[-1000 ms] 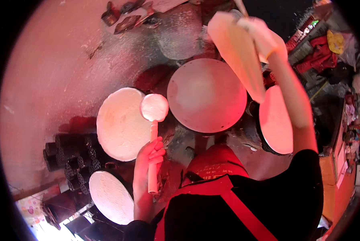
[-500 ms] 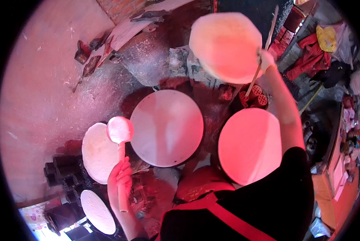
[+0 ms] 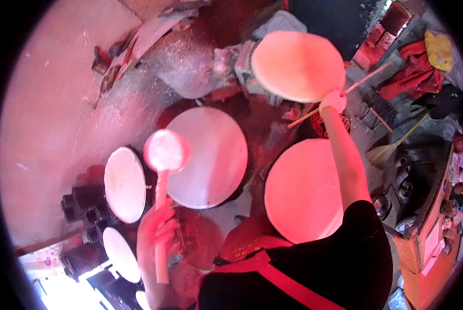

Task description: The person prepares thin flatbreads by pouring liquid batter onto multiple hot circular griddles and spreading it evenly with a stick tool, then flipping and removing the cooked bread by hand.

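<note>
My left hand (image 3: 159, 225) is closed round the handle of a ladle (image 3: 165, 151). Its round bowl, filled with or coated in something white, hangs over the left edge of a greyish round griddle (image 3: 221, 155). My right hand (image 3: 334, 101) grips a thin wooden stick (image 3: 363, 81) that slants up to the right. That hand is at the near right edge of a large pale round sheet (image 3: 296, 67), which looks like a thin flatbread; whether it touches the sheet I cannot tell. Below my right forearm lies a second round griddle (image 3: 304, 191) with a pale pinkish surface.
Two white round discs (image 3: 124, 185) (image 3: 120, 254) stand tilted at left beside dark stacked cylinders (image 3: 89, 206). A straw broom (image 3: 384, 154), red cloth (image 3: 412, 67) and yellow bag (image 3: 439, 50) are at right, with an orange cabinet (image 3: 415, 268) below. A pinkish wall (image 3: 55, 129) rises at left.
The ladle has lifted and shifted right, its bowl now before the griddle's edge. The stick has swung from steep to a flatter slant, and my right hand has come slightly nearer. The whole view has shifted.
</note>
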A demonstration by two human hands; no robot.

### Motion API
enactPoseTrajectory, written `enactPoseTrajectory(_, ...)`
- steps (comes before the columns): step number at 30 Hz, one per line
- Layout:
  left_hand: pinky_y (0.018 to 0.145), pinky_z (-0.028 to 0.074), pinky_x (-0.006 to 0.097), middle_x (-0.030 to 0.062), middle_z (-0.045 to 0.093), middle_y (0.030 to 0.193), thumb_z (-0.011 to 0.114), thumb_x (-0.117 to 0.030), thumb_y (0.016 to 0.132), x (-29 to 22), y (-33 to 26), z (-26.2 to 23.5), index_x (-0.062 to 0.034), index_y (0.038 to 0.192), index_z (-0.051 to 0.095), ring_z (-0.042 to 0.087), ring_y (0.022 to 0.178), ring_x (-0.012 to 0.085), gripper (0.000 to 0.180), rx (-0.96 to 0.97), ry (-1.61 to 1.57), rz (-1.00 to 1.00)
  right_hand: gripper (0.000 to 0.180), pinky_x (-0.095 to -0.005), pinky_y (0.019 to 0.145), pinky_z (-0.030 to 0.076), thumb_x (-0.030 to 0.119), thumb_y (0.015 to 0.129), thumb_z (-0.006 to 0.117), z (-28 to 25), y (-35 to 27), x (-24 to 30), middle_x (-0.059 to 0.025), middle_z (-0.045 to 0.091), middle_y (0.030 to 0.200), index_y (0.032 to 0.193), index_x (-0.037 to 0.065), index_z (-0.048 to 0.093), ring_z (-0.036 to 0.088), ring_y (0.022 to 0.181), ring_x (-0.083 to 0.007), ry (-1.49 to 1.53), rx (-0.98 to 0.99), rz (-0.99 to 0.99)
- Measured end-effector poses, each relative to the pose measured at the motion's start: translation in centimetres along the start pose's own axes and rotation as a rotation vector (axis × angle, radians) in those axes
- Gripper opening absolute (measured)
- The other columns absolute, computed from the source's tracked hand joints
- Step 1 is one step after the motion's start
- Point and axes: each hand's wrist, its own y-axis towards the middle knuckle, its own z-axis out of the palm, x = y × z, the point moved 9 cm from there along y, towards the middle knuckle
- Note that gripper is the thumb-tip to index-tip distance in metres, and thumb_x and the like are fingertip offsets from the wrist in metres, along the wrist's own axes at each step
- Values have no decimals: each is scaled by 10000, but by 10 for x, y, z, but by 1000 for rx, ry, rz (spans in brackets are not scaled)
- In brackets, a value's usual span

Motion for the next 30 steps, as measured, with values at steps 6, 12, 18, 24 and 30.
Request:
enactPoseTrajectory(6, 348, 279, 174, -24, 483, 735, 540, -123, 900, 27, 78, -19, -20, 1203, 490, 374, 460, 27, 324, -44, 505, -71, 211, -247, 379, 236, 292, 937, 476, -22, -129, -20, 37, 389, 586, 953, 98, 558, 301, 410, -89, 541, 874, 331)
enactPoseTrajectory(12, 487, 441, 353, 102, 570, 690, 536, -94, 798, 3, 195, -68, -14, 973, 533, 578, 558, 243, 192, -138, 1381, 428, 417, -233, 485, 373, 319, 984, 381, -116, -299, -86, 15, 506, 697, 1272, 51, 517, 455, 539, -85, 226, 1365, 382)
enactPoseTrajectory(18, 625, 457, 476, 182, 610, 794, 566, -32, 741, -57, 169, -49, -25, 892, 571, 618, 733, 371, 152, -231, 1700, 1085, 503, -371, 677, 455, 107, 871, 545, -224, -398, -82, -101, 539, 822, 1357, 205, 461, 569, 739, -267, -402, 629, -826)
enactPoseTrajectory(24, 649, 468, 395, 146, 615, 829, 587, -46, 747, -105, 122, -44, -53, 746, 651, 614, 743, 327, 64, -88, 1652, 1415, 493, -421, 671, 449, 165, 882, 532, -192, -463, -117, -143, 510, 724, 1349, 297, 449, 568, 692, -314, -475, 647, -627)
enactPoseTrajectory(30, 512, 440, 347, 91, 593, 701, 602, -117, 798, -121, 113, -104, -44, 985, 647, 566, 536, 192, 206, 24, 1228, 905, 436, -333, 422, 387, 170, 931, 463, -120, -469, -131, -59, 463, 591, 1367, 167, 442, 457, 434, -158, 210, 1010, 85)
